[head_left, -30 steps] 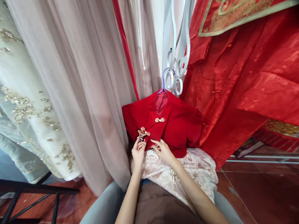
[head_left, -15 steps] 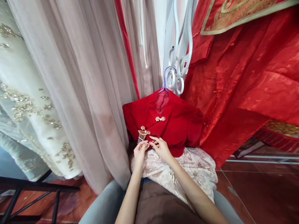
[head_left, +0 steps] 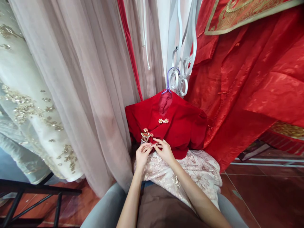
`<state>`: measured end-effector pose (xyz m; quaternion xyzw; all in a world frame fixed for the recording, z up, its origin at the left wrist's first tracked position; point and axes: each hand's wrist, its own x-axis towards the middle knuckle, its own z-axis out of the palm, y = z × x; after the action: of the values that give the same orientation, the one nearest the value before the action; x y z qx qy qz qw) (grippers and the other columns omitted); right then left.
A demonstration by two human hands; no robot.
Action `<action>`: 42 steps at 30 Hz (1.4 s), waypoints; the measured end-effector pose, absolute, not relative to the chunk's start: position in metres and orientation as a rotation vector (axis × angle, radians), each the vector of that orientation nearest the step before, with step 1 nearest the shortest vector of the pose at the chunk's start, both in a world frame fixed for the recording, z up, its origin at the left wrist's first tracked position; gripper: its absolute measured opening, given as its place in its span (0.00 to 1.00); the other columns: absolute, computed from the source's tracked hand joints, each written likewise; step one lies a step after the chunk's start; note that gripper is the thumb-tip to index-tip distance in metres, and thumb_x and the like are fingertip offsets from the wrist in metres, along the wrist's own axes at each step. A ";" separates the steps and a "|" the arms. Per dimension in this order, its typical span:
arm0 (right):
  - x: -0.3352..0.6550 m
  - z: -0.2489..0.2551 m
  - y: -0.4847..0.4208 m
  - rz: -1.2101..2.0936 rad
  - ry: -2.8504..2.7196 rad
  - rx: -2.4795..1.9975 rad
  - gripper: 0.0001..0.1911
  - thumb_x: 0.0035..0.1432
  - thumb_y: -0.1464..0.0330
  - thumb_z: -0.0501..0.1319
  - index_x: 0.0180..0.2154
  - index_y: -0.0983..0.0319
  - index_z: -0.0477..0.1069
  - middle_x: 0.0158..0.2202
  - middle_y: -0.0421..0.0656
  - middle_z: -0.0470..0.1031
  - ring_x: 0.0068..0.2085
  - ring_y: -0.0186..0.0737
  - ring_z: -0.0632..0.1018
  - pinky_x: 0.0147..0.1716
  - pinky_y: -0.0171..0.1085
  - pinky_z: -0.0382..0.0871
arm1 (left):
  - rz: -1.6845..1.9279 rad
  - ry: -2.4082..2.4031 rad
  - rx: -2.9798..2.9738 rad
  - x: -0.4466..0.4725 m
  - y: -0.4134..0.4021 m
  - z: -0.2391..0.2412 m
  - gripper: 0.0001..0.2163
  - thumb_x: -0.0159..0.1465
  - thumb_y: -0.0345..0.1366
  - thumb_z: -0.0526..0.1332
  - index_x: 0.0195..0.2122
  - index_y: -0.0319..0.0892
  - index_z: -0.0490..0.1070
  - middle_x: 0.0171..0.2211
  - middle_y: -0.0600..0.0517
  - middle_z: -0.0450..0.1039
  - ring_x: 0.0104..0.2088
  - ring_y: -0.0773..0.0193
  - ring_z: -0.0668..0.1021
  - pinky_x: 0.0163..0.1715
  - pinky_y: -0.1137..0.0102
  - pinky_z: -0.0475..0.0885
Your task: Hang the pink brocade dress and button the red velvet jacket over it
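Observation:
A red velvet jacket (head_left: pixel 182 133) hangs from a purple hanger (head_left: pixel 167 85) in front of me. Near its collar sits a flower-shaped jewelled clasp (head_left: pixel 163 121), and lower down a fan-shaped brooch (head_left: pixel 145 136) with dangling strands. Just below the brooch, my left hand (head_left: pixel 142 154) pinches one side of a small jewelled clasp (head_left: pixel 152 145) at the jacket's lower front. From the other side, my right hand (head_left: pixel 164 151) has thumb and fingertips closed on the same clasp. The fingers cover most of it, so I cannot tell if its halves are joined.
Pale drapes (head_left: pixel 102 95) hang on the left beside a white gown (head_left: pixel 35 104) with gold beading. Red satin garments (head_left: pixel 247 85) fill the right. A white scrolled metal stand (head_left: pixel 181 68) holds the hanger. Patterned cream fabric (head_left: pixel 190 177) covers my lap; a black metal frame (head_left: pixel 35 190) stands lower left.
My left fingertips have shifted slightly right and up along the small clasp, closer to my right fingertips. The jacket and surroundings look the same.

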<state>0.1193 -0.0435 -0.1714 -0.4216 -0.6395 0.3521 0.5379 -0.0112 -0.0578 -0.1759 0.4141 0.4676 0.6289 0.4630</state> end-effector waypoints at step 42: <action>0.153 -0.167 -0.079 0.980 -1.433 -1.007 0.12 0.56 0.65 0.60 0.44 0.58 0.70 0.47 0.47 0.71 0.48 0.43 0.74 0.37 0.38 0.76 | 1.361 1.511 1.812 -0.017 -0.070 -0.163 0.07 0.61 0.38 0.58 0.35 0.43 0.73 0.36 0.49 0.73 0.38 0.61 0.76 0.36 0.68 0.72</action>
<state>0.1533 -0.0787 -0.1669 -0.4230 -0.6023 0.4119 0.5373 -0.0172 -0.0700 -0.1630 0.6507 0.5426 0.4890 0.2075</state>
